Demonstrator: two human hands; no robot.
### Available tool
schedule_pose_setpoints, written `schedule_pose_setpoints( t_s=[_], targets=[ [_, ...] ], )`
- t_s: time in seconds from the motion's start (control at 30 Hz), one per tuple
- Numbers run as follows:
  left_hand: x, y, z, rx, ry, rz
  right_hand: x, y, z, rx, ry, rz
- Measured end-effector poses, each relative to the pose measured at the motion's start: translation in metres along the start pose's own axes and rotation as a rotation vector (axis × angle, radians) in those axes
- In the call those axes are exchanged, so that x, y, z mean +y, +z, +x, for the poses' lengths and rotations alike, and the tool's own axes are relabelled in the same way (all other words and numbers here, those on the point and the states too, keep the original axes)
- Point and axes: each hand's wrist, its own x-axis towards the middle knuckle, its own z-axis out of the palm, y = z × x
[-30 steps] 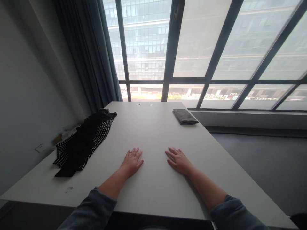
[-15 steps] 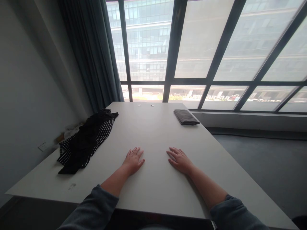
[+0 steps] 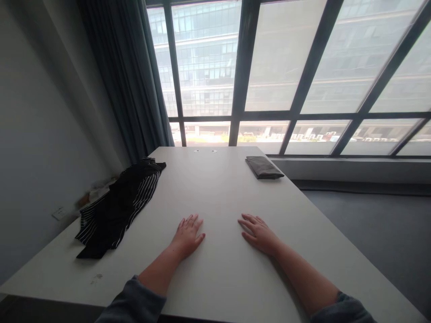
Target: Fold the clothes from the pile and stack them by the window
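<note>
My left hand [image 3: 187, 235] rests palm down on the white table [image 3: 215, 193], its fingers stretched out and holding nothing. To its right, my right hand [image 3: 259, 234] lies on the same tabletop, fingers spread and holding nothing. On the left side of the table a black garment with white stripes [image 3: 123, 204] is spread loosely, apart from my left hand. Near the far right edge sits a dark grey folded cloth item [image 3: 264, 167], beyond my right hand; its exact kind cannot be made out.
Large windows [image 3: 269, 63] stand behind the table, with a dark curtain [image 3: 124, 80] at their left. A wall [image 3: 40, 125] with a socket [image 3: 59, 213] runs along the left. Two small fittings are set in the table's far end. A smudge [image 3: 96, 278] marks the near left tabletop.
The camera view has shifted slightly, so the table sits a little lower in it. My right hand appears slightly farther right. Both hands stay flat; the cloth items lie as before.
</note>
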Motion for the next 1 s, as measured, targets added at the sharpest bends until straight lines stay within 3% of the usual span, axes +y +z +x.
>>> schedule_pose_setpoints(
  t_s=[0.37,0.53,0.77,0.83,1.0],
  targets=[
    [0.002,-0.003,0.001,0.002,0.012,-0.019,0.004,-0.002,-0.001,-0.045,-0.001,-0.006],
    [-0.021,-0.010,0.015,0.019,0.053,-0.044,0.017,0.004,0.002,-0.005,0.037,-0.042],
    [-0.097,-0.038,0.050,0.058,0.124,0.056,0.030,0.013,0.003,0.074,0.062,-0.073],
    [-0.129,-0.055,0.062,0.117,0.023,0.103,0.031,0.015,0.001,0.092,0.046,-0.069],
    [-0.220,-0.114,0.080,0.248,-0.380,0.174,0.033,0.017,-0.002,0.137,0.006,-0.042]
  ],
)
